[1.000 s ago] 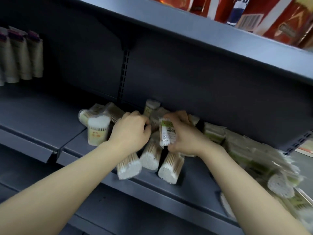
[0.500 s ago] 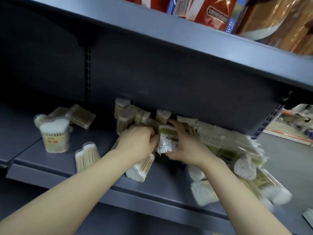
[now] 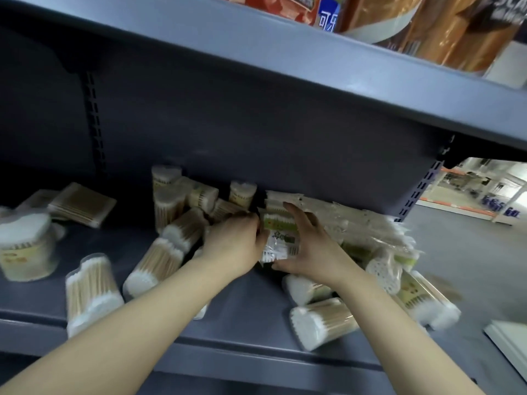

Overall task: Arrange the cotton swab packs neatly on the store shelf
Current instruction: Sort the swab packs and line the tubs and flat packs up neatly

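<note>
A flat bagged cotton swab pack with a green label (image 3: 281,238) stands upright on the grey shelf (image 3: 242,346), between my hands. My left hand (image 3: 233,243) has curled fingers gripping the pack's left edge. My right hand (image 3: 310,246) lies against its right side with straight, spread fingers and the thumb under its bottom edge. Behind and to the right is a loose pile of similar clear bagged packs (image 3: 356,223). Several heart-shaped swab tubs lie tipped over around my arms, such as one (image 3: 159,260) on the left and another (image 3: 322,323) on the right.
An upright swab tub (image 3: 25,246) and flat stacked packs (image 3: 82,203) sit at the left. More tubs (image 3: 168,195) crowd the back panel. The upper shelf (image 3: 285,61) hangs low overhead with red and orange goods (image 3: 427,29). Shop floor (image 3: 470,252) shows past the shelf's right end.
Both hands carried the green-label pack rightward to the bagged pile. My right hand's fingers straightened from a grip to a spread hold. The view shifted right.
</note>
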`<state>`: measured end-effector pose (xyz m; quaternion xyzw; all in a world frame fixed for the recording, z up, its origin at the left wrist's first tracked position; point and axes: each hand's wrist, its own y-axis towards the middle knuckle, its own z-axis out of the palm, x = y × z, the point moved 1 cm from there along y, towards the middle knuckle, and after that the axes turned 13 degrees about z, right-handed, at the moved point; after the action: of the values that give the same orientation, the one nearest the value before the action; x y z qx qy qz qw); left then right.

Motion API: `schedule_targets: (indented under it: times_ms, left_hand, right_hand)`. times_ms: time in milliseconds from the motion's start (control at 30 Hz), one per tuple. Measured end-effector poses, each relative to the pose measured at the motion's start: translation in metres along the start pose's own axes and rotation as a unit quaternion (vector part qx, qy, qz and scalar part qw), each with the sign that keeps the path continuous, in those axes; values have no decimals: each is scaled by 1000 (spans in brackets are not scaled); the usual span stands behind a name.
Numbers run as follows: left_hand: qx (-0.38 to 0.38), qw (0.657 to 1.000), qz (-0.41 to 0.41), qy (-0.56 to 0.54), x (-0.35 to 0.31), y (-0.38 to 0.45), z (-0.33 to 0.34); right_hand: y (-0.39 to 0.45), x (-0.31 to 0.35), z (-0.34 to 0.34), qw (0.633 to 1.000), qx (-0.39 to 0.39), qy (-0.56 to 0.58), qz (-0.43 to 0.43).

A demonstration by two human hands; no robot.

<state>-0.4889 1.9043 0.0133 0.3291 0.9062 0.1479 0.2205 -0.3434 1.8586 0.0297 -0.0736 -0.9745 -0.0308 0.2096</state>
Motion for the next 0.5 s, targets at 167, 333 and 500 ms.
schedule_targets:
  times_ms: [167, 333, 500]
  left_hand:
    - [-1, 1000, -15, -1, -6, 12, 7]
    - [-6, 999, -15, -30, -6, 20, 12]
    - [-13, 997, -23, -73, -5, 24, 13]
  right_hand:
    - [1, -12, -9, 1000, -13, 15, -7]
    - [11, -23, -11, 986, -33, 157, 31]
    - [18, -29, -14, 974, -55, 211, 54]
